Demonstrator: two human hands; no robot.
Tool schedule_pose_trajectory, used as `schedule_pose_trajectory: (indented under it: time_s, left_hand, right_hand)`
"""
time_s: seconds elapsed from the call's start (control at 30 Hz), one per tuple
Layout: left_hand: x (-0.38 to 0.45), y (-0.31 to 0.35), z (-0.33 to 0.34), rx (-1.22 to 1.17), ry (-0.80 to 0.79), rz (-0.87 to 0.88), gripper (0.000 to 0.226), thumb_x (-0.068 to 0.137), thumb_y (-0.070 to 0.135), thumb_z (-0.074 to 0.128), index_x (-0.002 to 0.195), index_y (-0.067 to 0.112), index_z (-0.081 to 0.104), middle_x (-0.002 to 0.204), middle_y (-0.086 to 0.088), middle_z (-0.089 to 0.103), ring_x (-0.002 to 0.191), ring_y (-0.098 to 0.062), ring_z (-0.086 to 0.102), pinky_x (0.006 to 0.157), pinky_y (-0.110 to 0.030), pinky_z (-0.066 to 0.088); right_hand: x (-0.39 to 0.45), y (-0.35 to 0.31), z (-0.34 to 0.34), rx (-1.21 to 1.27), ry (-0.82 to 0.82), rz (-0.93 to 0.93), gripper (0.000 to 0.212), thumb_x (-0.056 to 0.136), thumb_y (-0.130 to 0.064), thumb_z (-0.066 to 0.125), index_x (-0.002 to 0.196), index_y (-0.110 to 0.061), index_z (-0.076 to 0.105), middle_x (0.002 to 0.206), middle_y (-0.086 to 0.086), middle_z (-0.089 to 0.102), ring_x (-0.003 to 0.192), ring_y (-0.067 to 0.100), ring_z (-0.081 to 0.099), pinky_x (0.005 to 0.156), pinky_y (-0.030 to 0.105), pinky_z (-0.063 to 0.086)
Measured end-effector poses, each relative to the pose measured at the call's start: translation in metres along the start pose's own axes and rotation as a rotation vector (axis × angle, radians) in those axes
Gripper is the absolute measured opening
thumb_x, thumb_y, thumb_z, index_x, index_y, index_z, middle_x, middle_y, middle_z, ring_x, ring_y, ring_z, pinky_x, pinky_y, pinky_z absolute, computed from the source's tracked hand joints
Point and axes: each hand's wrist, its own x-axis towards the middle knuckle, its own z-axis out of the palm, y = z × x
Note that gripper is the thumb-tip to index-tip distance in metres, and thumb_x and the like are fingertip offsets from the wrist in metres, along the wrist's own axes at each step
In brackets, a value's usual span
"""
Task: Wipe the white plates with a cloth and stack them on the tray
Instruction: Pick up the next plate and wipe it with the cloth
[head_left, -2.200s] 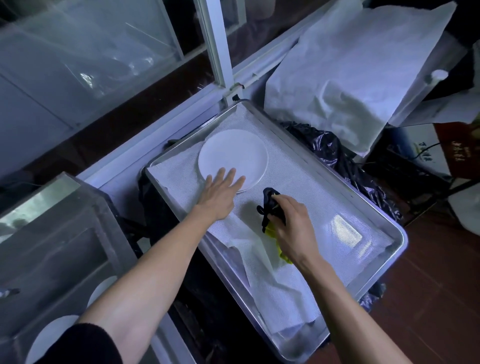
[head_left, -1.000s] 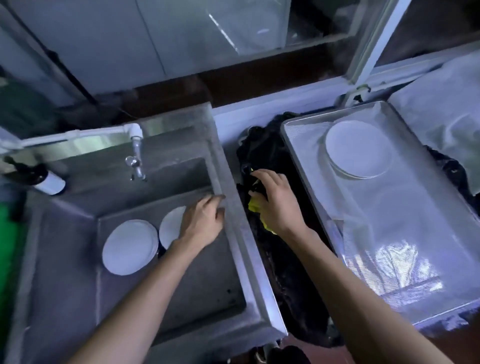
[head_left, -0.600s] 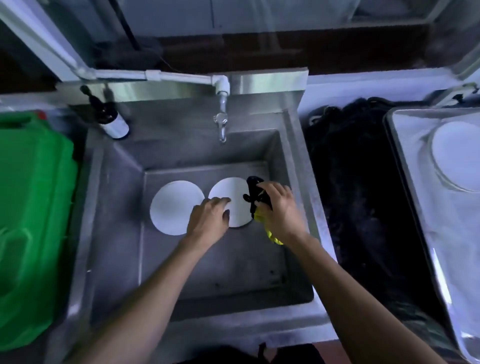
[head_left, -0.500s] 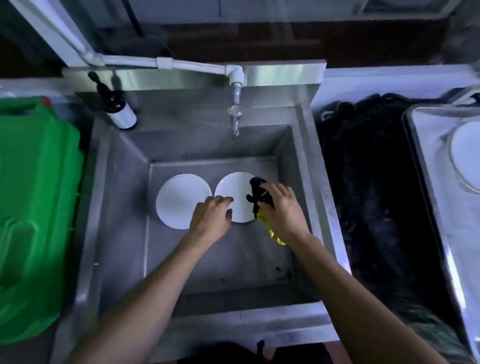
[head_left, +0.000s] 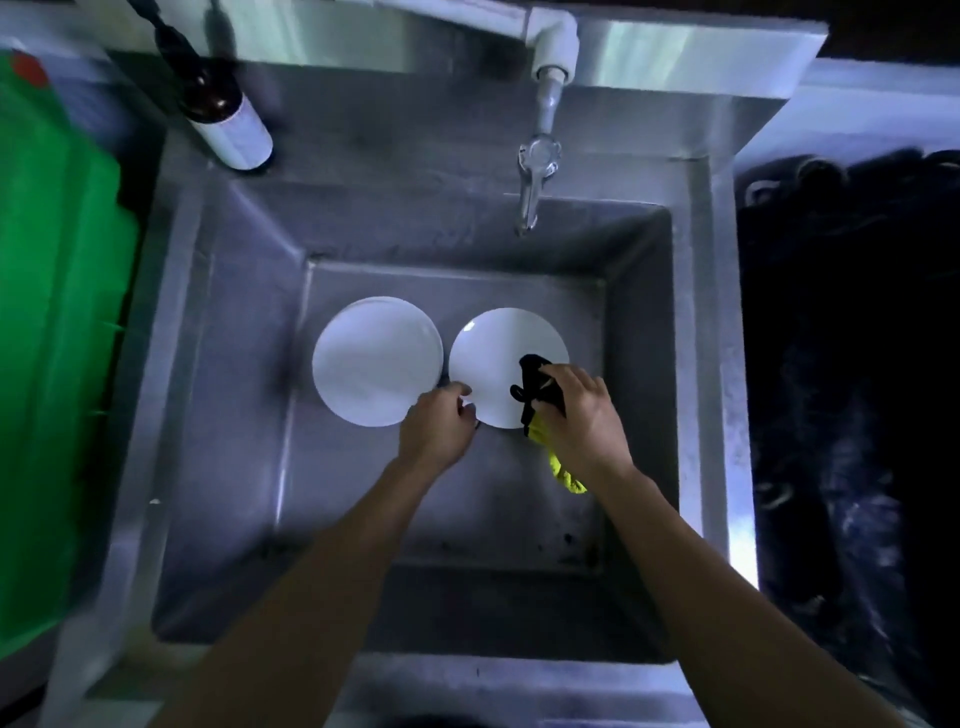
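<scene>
Gripped cloth hides right plate's near edge.

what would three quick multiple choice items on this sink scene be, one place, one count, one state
1. Where do the white plates lie?
A. on the sink floor
B. on the green container
C. on the sink rim

2. How many plate piles show?
A. one
B. two
C. four

3. What does the right hand hold?
A. nothing
B. the faucet
C. a black and yellow cloth

Key: 1 A, both the left plate and right plate rest inside the sink. 2 B, two white rounds lie side by side. 3 C, the right hand grips the cloth over the right plate, while the left hand holds that plate's edge.
</scene>
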Motion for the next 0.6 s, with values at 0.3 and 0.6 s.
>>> schedule_pose_trajectory:
  time_s: [0.3, 0.6]
  left_hand:
    - [0.046, -0.019, 0.056, -0.735, 0.003, -0.563, 0.010, 0.084, 0.011, 0.068, 0.083, 0.021, 0.070, 0.091, -0.008, 0.073, 0.084, -0.027, 0.071, 0.053, -0.033, 0.060]
    - [0.069, -0.026, 0.086, -0.924, 0.050, -0.761, 0.006, 0.088, 0.007, 0.070, 0.084, 0.009, 0.067, 0.089, -0.017, 0.071, 0.072, -0.029, 0.072, 0.049, -0.035, 0.058]
  right_hand:
    - [0.030, 0.033, 0.019, 0.021, -0.041, -0.008, 0.044, 0.091, -0.013, 0.061, 0.134, -0.019, 0.054, 0.132, 0.004, 0.058, 0.116, 0.029, 0.048, 0.091, 0.037, 0.043]
    - [0.038, 0.049, 0.021, 0.026, -0.044, -0.004, 0.044, 0.091, -0.014, 0.063, 0.134, -0.016, 0.055, 0.135, 0.003, 0.058, 0.119, 0.029, 0.048, 0.095, 0.040, 0.046]
